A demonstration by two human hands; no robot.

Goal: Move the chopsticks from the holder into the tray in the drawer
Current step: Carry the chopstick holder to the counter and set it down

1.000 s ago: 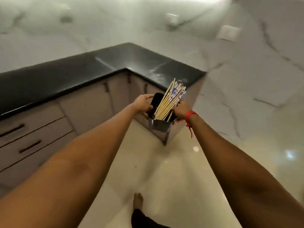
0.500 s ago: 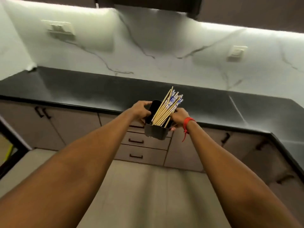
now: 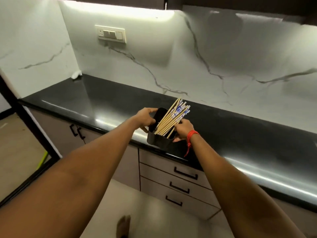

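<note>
A black holder full of several wooden chopsticks with blue-patterned tops is held over the front edge of the black countertop. My left hand grips the holder's left rim. On the right side, my right hand, with a red thread at the wrist, clasps the holder. The chopsticks lean to the upper right. Three shut drawers with black handles sit below and right of the holder. No tray is visible.
A white marble backsplash with a switch plate rises behind the counter. Cabinet doors with black handles are at the left. A dark frame stands at the far left. My bare foot rests on the pale floor.
The view has swung from the counter corner to the straight run of counter. I have come closer, and the holder in both hands is now over the counter's front edge.
</note>
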